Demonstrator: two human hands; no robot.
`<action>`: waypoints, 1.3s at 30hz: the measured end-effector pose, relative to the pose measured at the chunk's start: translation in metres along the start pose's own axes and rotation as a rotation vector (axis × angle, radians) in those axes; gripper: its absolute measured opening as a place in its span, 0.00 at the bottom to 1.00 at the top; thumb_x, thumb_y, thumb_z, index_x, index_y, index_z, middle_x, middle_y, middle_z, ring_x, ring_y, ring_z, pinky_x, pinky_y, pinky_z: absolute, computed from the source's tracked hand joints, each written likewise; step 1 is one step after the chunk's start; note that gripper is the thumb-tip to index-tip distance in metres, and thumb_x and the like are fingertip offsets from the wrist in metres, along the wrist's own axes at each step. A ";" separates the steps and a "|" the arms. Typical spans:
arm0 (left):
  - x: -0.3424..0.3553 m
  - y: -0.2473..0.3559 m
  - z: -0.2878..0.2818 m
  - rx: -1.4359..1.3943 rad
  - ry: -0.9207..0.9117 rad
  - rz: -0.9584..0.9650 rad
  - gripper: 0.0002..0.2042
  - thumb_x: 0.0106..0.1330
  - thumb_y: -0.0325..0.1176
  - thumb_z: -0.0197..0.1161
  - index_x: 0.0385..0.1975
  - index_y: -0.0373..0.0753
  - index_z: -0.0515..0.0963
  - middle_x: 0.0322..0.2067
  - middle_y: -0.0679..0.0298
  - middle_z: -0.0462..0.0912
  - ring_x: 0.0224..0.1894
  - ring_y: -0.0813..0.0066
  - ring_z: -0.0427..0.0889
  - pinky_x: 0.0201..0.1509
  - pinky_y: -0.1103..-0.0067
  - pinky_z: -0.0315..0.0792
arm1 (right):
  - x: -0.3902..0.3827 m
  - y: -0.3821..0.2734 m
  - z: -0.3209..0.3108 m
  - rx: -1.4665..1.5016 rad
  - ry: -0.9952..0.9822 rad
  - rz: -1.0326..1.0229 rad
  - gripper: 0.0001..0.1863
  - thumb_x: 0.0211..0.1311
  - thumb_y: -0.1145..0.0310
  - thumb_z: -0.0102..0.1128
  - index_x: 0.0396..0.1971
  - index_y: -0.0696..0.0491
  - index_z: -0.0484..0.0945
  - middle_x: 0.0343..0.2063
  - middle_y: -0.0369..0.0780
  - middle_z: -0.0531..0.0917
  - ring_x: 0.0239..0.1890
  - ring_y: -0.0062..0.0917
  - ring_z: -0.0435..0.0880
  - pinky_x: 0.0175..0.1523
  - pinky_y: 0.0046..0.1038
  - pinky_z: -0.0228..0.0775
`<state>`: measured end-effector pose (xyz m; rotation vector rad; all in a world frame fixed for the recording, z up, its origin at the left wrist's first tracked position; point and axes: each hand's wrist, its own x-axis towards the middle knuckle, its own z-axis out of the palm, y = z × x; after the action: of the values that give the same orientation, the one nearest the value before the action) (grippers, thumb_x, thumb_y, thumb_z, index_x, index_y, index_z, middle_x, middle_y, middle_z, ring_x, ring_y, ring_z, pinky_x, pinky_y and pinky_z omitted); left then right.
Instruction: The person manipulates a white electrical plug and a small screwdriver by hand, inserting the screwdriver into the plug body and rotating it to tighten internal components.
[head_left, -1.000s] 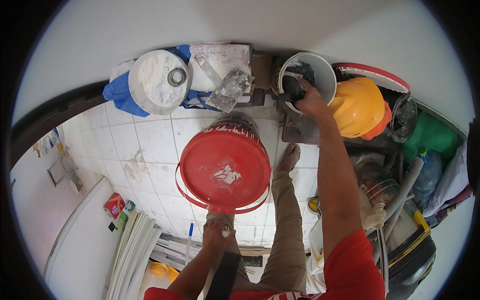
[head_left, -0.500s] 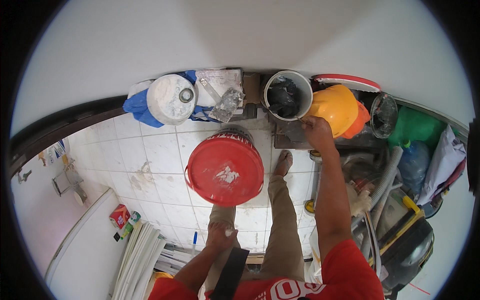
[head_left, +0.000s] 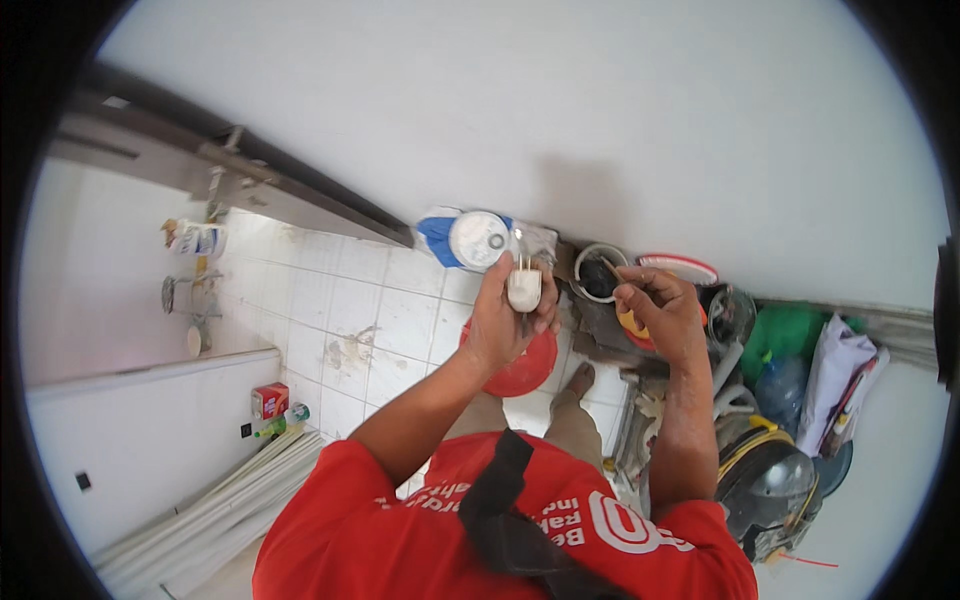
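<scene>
Left hand (head_left: 502, 325) is gripping a white two-pin plug (head_left: 524, 288) in front of the chest, pins pointing toward the wall. Right hand (head_left: 660, 312), beside it, is pinching a thin brownish stick (head_left: 613, 270) between thumb and fingers; its exact kind is staying unclear. Beyond and below, a red-lidded bucket (head_left: 528, 368) is standing on white floor tiles (head_left: 395, 330), partly hidden by the left forearm. Farther off, a pale pail (head_left: 600, 252) is holding dark material; a white round container (head_left: 474, 238) is sitting left of it.
</scene>
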<state>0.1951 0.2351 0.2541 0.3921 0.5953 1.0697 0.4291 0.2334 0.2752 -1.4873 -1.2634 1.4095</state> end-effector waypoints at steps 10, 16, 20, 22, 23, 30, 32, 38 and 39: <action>-0.090 0.089 0.034 -0.136 -0.338 0.332 0.32 0.77 0.62 0.33 0.50 0.40 0.77 0.20 0.66 0.70 0.16 0.77 0.70 0.30 0.71 0.76 | -0.078 -0.166 0.071 -0.285 -0.204 -0.658 0.11 0.57 0.79 0.67 0.40 0.56 0.86 0.28 0.39 0.84 0.24 0.16 0.76 0.30 0.21 0.66; -0.131 0.095 0.035 -0.268 -0.302 0.392 0.32 0.77 0.61 0.33 0.52 0.40 0.75 0.20 0.66 0.71 0.16 0.76 0.70 0.31 0.70 0.75 | -0.097 -0.179 0.105 -0.330 -0.282 -0.842 0.10 0.54 0.79 0.69 0.38 0.56 0.85 0.27 0.40 0.84 0.20 0.19 0.78 0.25 0.21 0.67; -0.149 0.096 0.034 -0.437 -0.233 0.324 0.28 0.78 0.58 0.35 0.56 0.42 0.72 0.19 0.65 0.73 0.14 0.74 0.71 0.29 0.70 0.73 | -0.102 -0.182 0.118 -0.344 -0.283 -0.891 0.08 0.56 0.79 0.69 0.36 0.58 0.85 0.25 0.37 0.81 0.20 0.14 0.73 0.24 0.20 0.61; -0.154 0.094 0.030 -0.495 -0.288 0.289 0.26 0.79 0.56 0.35 0.60 0.43 0.70 0.19 0.65 0.74 0.13 0.74 0.70 0.29 0.70 0.73 | -0.102 -0.182 0.121 -0.361 -0.294 -0.916 0.09 0.55 0.79 0.69 0.37 0.57 0.85 0.26 0.39 0.82 0.21 0.21 0.79 0.25 0.22 0.67; -0.154 0.093 0.025 -0.512 -0.323 0.277 0.26 0.79 0.55 0.35 0.61 0.43 0.69 0.19 0.64 0.74 0.12 0.74 0.69 0.28 0.70 0.72 | -0.102 -0.182 0.123 -0.369 -0.298 -0.929 0.09 0.54 0.79 0.69 0.37 0.56 0.85 0.27 0.40 0.83 0.21 0.24 0.82 0.25 0.23 0.70; -0.150 0.091 0.019 -0.530 -0.438 0.245 0.25 0.80 0.53 0.34 0.61 0.42 0.68 0.17 0.64 0.72 0.10 0.75 0.65 0.25 0.71 0.70 | -0.103 -0.185 0.131 -0.382 -0.337 -0.925 0.10 0.56 0.79 0.67 0.39 0.57 0.84 0.31 0.41 0.83 0.26 0.30 0.85 0.30 0.26 0.74; -0.149 0.092 0.021 -0.524 -0.442 0.242 0.25 0.79 0.54 0.34 0.60 0.42 0.69 0.16 0.64 0.72 0.09 0.75 0.65 0.24 0.71 0.70 | -0.103 -0.183 0.132 -0.373 -0.345 -0.916 0.10 0.57 0.79 0.67 0.39 0.57 0.84 0.31 0.42 0.83 0.28 0.31 0.86 0.31 0.27 0.75; -0.146 0.093 0.025 -0.446 -0.448 0.255 0.27 0.79 0.55 0.32 0.60 0.42 0.70 0.16 0.64 0.71 0.11 0.75 0.65 0.24 0.71 0.70 | -0.108 -0.186 0.130 -0.386 -0.354 -0.881 0.09 0.56 0.80 0.67 0.38 0.57 0.83 0.31 0.42 0.83 0.28 0.32 0.86 0.31 0.28 0.76; -0.146 0.093 0.025 -0.430 -0.463 0.261 0.27 0.79 0.55 0.32 0.61 0.42 0.70 0.17 0.64 0.71 0.11 0.75 0.65 0.25 0.71 0.70 | -0.108 -0.186 0.130 -0.391 -0.352 -0.887 0.09 0.56 0.80 0.67 0.38 0.57 0.83 0.31 0.42 0.83 0.28 0.32 0.86 0.31 0.28 0.76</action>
<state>0.0950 0.1441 0.3648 0.3274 -0.1051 1.2678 0.2778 0.1632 0.4628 -0.6959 -2.1544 0.8501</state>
